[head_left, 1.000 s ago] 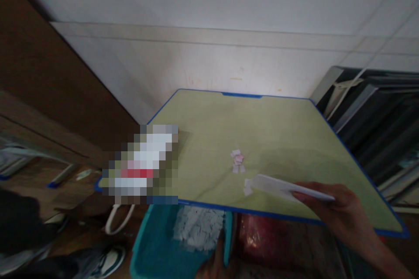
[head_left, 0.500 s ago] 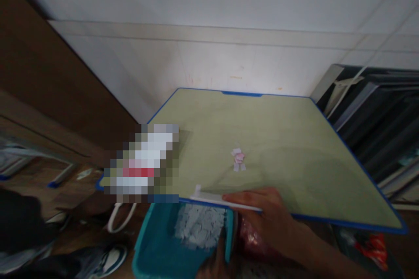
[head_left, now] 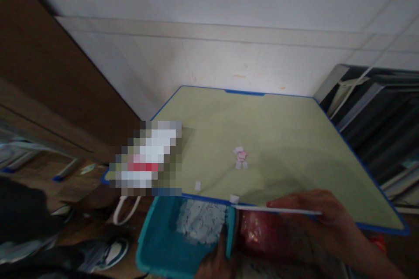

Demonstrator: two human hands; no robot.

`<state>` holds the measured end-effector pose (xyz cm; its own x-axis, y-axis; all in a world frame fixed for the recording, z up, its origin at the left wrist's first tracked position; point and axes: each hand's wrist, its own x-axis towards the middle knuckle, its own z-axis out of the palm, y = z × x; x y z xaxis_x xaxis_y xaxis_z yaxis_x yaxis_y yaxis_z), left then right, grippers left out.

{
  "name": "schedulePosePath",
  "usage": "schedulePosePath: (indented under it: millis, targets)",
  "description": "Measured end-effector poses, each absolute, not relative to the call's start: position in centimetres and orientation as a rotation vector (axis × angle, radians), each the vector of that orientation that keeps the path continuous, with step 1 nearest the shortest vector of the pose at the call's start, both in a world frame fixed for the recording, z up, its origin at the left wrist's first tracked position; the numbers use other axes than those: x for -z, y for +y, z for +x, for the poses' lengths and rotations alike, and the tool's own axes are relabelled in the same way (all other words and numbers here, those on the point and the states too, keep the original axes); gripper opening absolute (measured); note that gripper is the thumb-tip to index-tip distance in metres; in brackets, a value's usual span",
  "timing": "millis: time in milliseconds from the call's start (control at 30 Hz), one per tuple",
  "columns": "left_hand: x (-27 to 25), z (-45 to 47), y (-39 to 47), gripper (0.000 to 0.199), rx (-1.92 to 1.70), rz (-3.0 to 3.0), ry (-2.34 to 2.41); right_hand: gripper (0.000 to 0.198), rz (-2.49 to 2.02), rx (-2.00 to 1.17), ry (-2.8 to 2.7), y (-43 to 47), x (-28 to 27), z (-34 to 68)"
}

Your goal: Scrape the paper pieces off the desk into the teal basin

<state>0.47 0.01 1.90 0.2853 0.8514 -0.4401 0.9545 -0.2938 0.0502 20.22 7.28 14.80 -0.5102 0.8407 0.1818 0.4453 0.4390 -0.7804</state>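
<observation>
My right hand (head_left: 310, 209) pinches a thin white flat strip (head_left: 252, 208), seen nearly edge-on along the front edge of the table (head_left: 278, 126). A small white paper piece (head_left: 234, 199) lies at that edge by the strip's left end, and another paper piece (head_left: 197, 186) lies further left. Several pale pink paper pieces (head_left: 241, 157) form a little heap mid-table. Below the edge is a teal basin (head_left: 163, 248) holding many white paper pieces (head_left: 203, 222). My left hand (head_left: 214, 263) grips the basin near its right side, one finger stretched along the inside; the rest is partly hidden.
A blurred-out white and red object (head_left: 150, 152) sits on the table's left side. Another person's leg and shoe (head_left: 114, 253) are at lower left. A shiny red bundle (head_left: 262, 231) lies under the table edge. Dark panels (head_left: 382, 109) stand at right, a wall behind.
My right hand has moved right along the table edge with the white strip, away from above the basin. Two white paper pieces now show near the edge. My left hand stays at the basin.
</observation>
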Motion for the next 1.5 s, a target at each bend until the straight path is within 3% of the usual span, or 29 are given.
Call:
schedulePosePath:
  millis: [167,367,600,967,1233,1500]
  targets:
    - [-1.1,0.1,0.0,0.055,0.507,2.278,1.616,0.024,-1.11,-0.992,-2.19,8.0,-14.4,17.4]
    - [-0.5,-0.1,0.0,0.048,0.477,2.255,1.592,0.016,-1.145,-0.736,-2.084,9.7,-15.7,16.0]
    - [-0.3,-0.2,-0.1,0.067,0.414,2.277,1.569,0.015,-1.157,-0.653,-2.065,9.6,-16.1,17.6]
    - [0.2,-0.1,-0.4,0.053,0.425,2.266,1.65,0.016,-1.256,-0.818,-2.067,9.3,-14.9,18.6]
    - [-0.2,-0.1,-0.4,0.06,0.377,2.288,1.664,0.016,-1.168,-0.827,-2.063,11.0,-14.1,14.4]
    - [0.5,0.0,-0.6,0.04,0.384,2.324,1.681,0.018,-1.23,-0.862,-1.924,13.2,-13.1,13.4]
